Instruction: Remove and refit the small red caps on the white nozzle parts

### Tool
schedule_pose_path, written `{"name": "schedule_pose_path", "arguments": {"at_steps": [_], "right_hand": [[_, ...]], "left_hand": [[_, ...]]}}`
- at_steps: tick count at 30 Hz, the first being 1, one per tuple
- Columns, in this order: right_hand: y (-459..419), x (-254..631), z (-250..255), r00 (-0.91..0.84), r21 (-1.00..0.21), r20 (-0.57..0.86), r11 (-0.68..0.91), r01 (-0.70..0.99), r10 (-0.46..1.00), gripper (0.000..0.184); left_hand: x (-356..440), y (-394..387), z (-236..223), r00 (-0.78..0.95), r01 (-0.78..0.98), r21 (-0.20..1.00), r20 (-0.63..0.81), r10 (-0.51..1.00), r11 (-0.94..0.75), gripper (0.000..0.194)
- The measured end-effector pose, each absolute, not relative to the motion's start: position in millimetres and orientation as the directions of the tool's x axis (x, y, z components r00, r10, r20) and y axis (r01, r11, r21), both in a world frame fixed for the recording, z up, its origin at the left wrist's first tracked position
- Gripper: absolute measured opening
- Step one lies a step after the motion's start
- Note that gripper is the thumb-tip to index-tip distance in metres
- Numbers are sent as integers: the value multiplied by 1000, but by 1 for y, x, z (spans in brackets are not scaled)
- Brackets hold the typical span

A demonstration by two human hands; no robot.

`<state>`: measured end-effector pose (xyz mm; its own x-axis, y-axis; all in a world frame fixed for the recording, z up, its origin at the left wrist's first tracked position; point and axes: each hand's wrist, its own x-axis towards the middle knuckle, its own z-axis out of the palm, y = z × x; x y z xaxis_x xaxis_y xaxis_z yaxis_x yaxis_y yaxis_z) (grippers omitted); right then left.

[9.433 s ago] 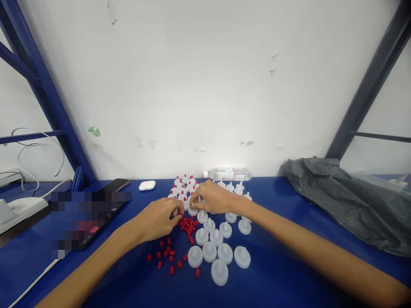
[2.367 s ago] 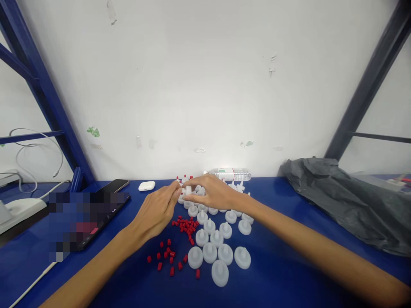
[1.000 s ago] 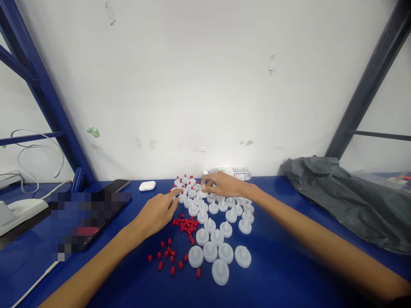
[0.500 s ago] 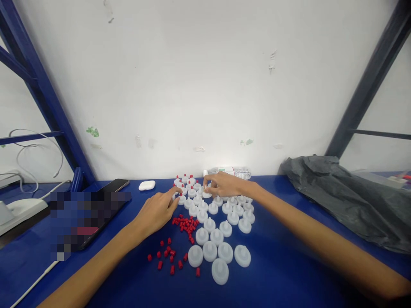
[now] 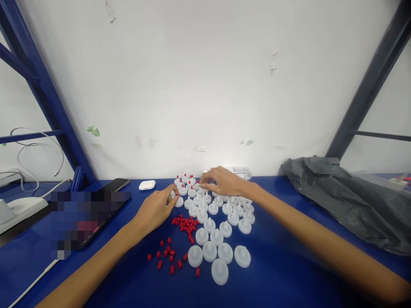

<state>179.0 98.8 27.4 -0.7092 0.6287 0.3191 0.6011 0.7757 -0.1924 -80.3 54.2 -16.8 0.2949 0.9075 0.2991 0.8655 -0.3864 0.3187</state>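
My left hand (image 5: 159, 206) is closed at the left edge of the spread of white nozzle lids. Its thumb and forefinger curl around a white nozzle lid (image 5: 179, 202) with a bit of red at its tip. My right hand (image 5: 223, 180) reaches over the rear lids, forefinger bent towards the thumb. Those fingertips come close together above a lid; anything between them is hidden. Several lids at the back wear small red caps (image 5: 192, 187). Lids nearer me, such as the front lid (image 5: 220, 272), have bare nozzles. Loose red caps (image 5: 184, 223) lie in a pile, others scattered nearer me.
A white earbud case (image 5: 147, 185) and a phone (image 5: 117, 185) lie to the left, beside a partly blurred dark device (image 5: 105, 220) and cables. Behind my right hand a clear bottle (image 5: 243, 173) rests against the wall. A dark plastic sheet (image 5: 334, 192) covers the right side.
My left hand has shifted slightly left, along with the lid at its fingertips. My right hand has moved a little left, and a bare-nozzled lid now shows below its fingers.
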Motion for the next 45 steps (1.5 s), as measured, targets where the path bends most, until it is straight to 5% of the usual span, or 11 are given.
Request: {"name": "schedule_pose_path", "arguments": {"at_steps": [6,9,12,18,21,26,30,36,45], "right_hand": [[74,153,26,-736,-140,432,845,516,521,51],[67,146,25,-757,-158,428,866,475,493,38],[65,146,26,-745,-152,437,858,492,504,37],[63,146,28,-774,-127,399,866,483,491,58],[64,144,26,-796,-92,379,875,475,472,56],[80,154,22,-836,77,416,902,425,359,36],[104,180,24,-726,132,490,783,608,482,23],[123,209,28,-618,13,507,711,703,601,17],[113,193,25,-709,42,400,761,647,581,11]], "left_hand": [[-69,44,-5,259,538,718,358,897,-442,25],[-65,40,-3,241,456,768,381,893,-450,27],[-64,38,-4,266,541,703,379,886,-463,27],[-66,36,-8,386,793,283,451,805,-539,27],[-65,35,-9,422,802,255,397,815,-539,33],[-59,33,-7,289,734,507,369,883,-452,43],[-64,36,-1,190,577,735,302,934,-355,46],[-72,38,-2,302,881,263,328,895,-394,31],[-76,45,-18,430,859,217,189,883,-465,15]]}}
